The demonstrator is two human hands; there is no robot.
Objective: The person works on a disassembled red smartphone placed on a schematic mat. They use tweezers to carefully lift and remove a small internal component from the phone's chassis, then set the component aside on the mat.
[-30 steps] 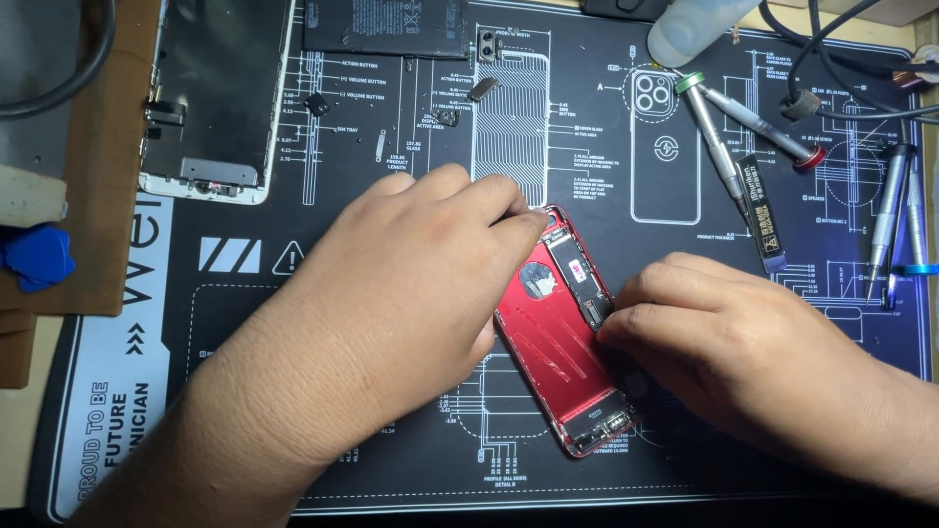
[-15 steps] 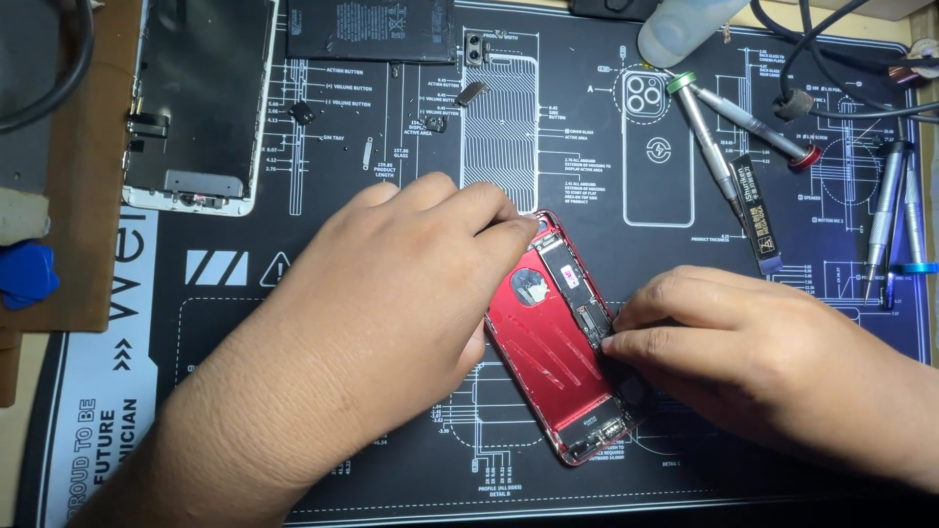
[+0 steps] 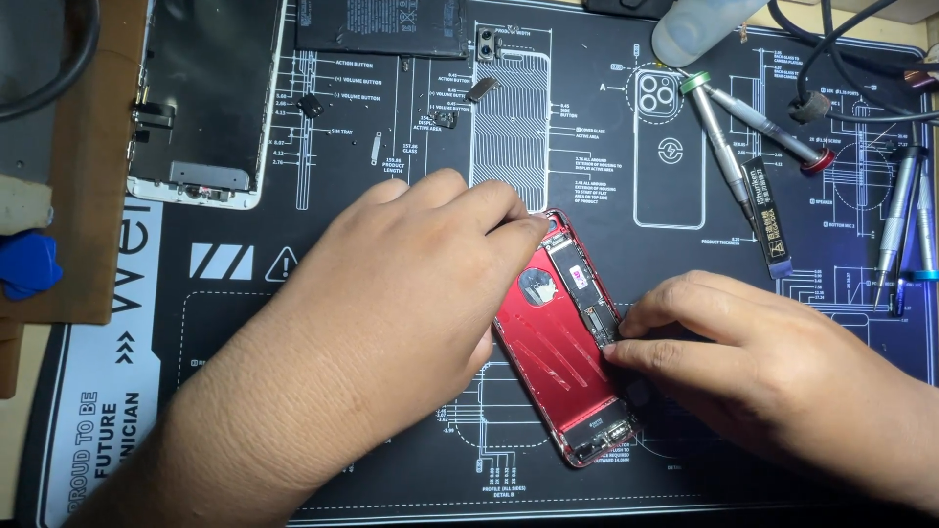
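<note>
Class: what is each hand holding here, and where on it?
The left hand steadies the red phone shell at its top-left edge; the right hand fingertips press its right edge.

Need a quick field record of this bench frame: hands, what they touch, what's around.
surface: dark repair mat printed with phone diagrams
left hand: lies over the red phone shell's left edge, fingertips at its top corner
right hand: fingertips on the shell's right edge, by the board
red phone shell: open, tilted, internals exposed
screen panel: top left, face down
battery: top edge
screwdrivers: upper right, more at far right
blue pick: left edge
loose small parts: above the shell
</note>
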